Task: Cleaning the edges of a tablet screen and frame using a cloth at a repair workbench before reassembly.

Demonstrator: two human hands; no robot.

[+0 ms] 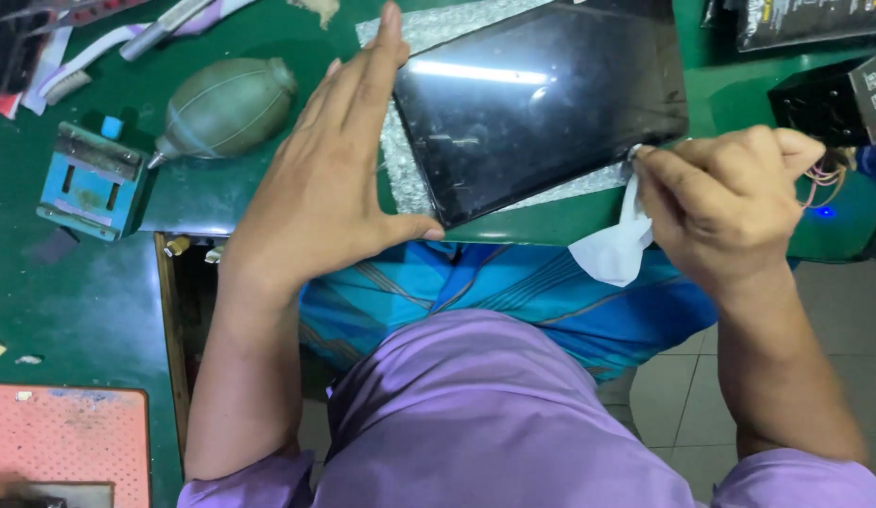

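the right hand (730, 202) is closed in a pinch on a small white wipe (619, 246), its fingertips pressing the wipe's upper end against the near right corner of a dark glossy tablet (541, 99); the rest of the wipe hangs down past the tabletop's edge. the left hand (330, 179) lies open and flat, fingers straight, braced along the tablet's left side, thumb at its near corner. the tablet rests face up on a grey speckled pad (410, 183) on the green tabletop (222, 193). left of the left hand sits a grey-green rubber air blower (226, 105), and further left a small blue metal jig (90, 179). a red perforated mat (66, 437) lies at the lower left.
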